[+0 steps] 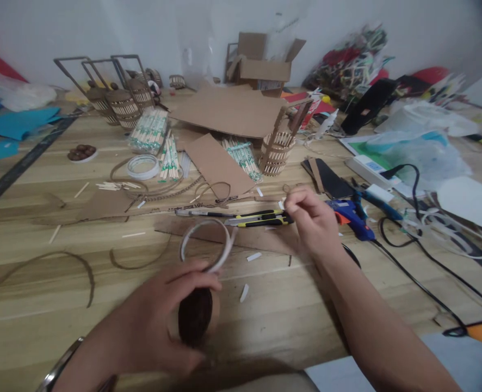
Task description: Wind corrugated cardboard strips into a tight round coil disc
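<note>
My left hand (155,321) is curled round a small round piece with a dark brown face (195,317) and a cardboard-coloured side. Its upper fingers touch the lower edge of a roll of white tape (184,245), which is tilted up above the piece. To the right, my right hand (308,218) is closed with thumb and forefinger pinched; anything between them is too small to make out. Just left of that hand lie yellow-and-black cutters (261,219) on the wooden table (273,326). A blue glue gun (357,220) lies to its right.
Behind are a small stick-covered bucket (277,155), cardboard sheets (228,111), bundles of sticks (149,130) and another tape roll (142,167). Black cables (412,277) cross the right side. Three handled buckets (124,109) stand at the back left. White scraps (254,256) lie mid-table.
</note>
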The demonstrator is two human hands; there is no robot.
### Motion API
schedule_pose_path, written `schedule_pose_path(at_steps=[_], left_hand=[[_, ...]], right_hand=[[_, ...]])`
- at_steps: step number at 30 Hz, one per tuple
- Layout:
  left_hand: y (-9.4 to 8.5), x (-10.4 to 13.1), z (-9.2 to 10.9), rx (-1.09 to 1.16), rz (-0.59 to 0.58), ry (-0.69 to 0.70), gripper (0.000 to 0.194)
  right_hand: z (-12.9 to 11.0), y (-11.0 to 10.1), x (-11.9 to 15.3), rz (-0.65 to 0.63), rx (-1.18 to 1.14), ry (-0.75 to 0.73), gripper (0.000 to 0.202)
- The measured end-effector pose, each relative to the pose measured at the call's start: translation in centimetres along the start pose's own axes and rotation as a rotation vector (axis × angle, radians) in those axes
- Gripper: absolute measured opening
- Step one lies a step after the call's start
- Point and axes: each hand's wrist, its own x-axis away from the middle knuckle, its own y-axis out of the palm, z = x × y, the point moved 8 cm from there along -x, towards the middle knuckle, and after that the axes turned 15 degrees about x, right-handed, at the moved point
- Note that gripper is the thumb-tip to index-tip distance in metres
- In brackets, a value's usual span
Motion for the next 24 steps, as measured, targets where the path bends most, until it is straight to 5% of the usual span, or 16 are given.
schedule_pose_path(at_steps=[3,7,14,24], left_hand=[[-0.7,-0.6,-0.4,-0.067,0.099,-0.017,0.064],[-0.8,-1.6,-0.1,-0.087,0.155,-0.015,0.058],[-0.8,-2.7,0.2,0.003,0.206,-0.067,0.054],[-0.5,-2.9,0.6,0.087,0.216,-0.052,0.054]], right_hand=[[2.2,0.3,0.5,0.072,-0.220,0.256,0.010],[0.7,4.4,2.5,-0.121,-0.560,0.442,0.023],[-3.8,8.9,5.9,-0.496,-0.863,0.537,0.034],[-4.8,9.2,6.0,-0.558,-0.904,0.446,0.038]])
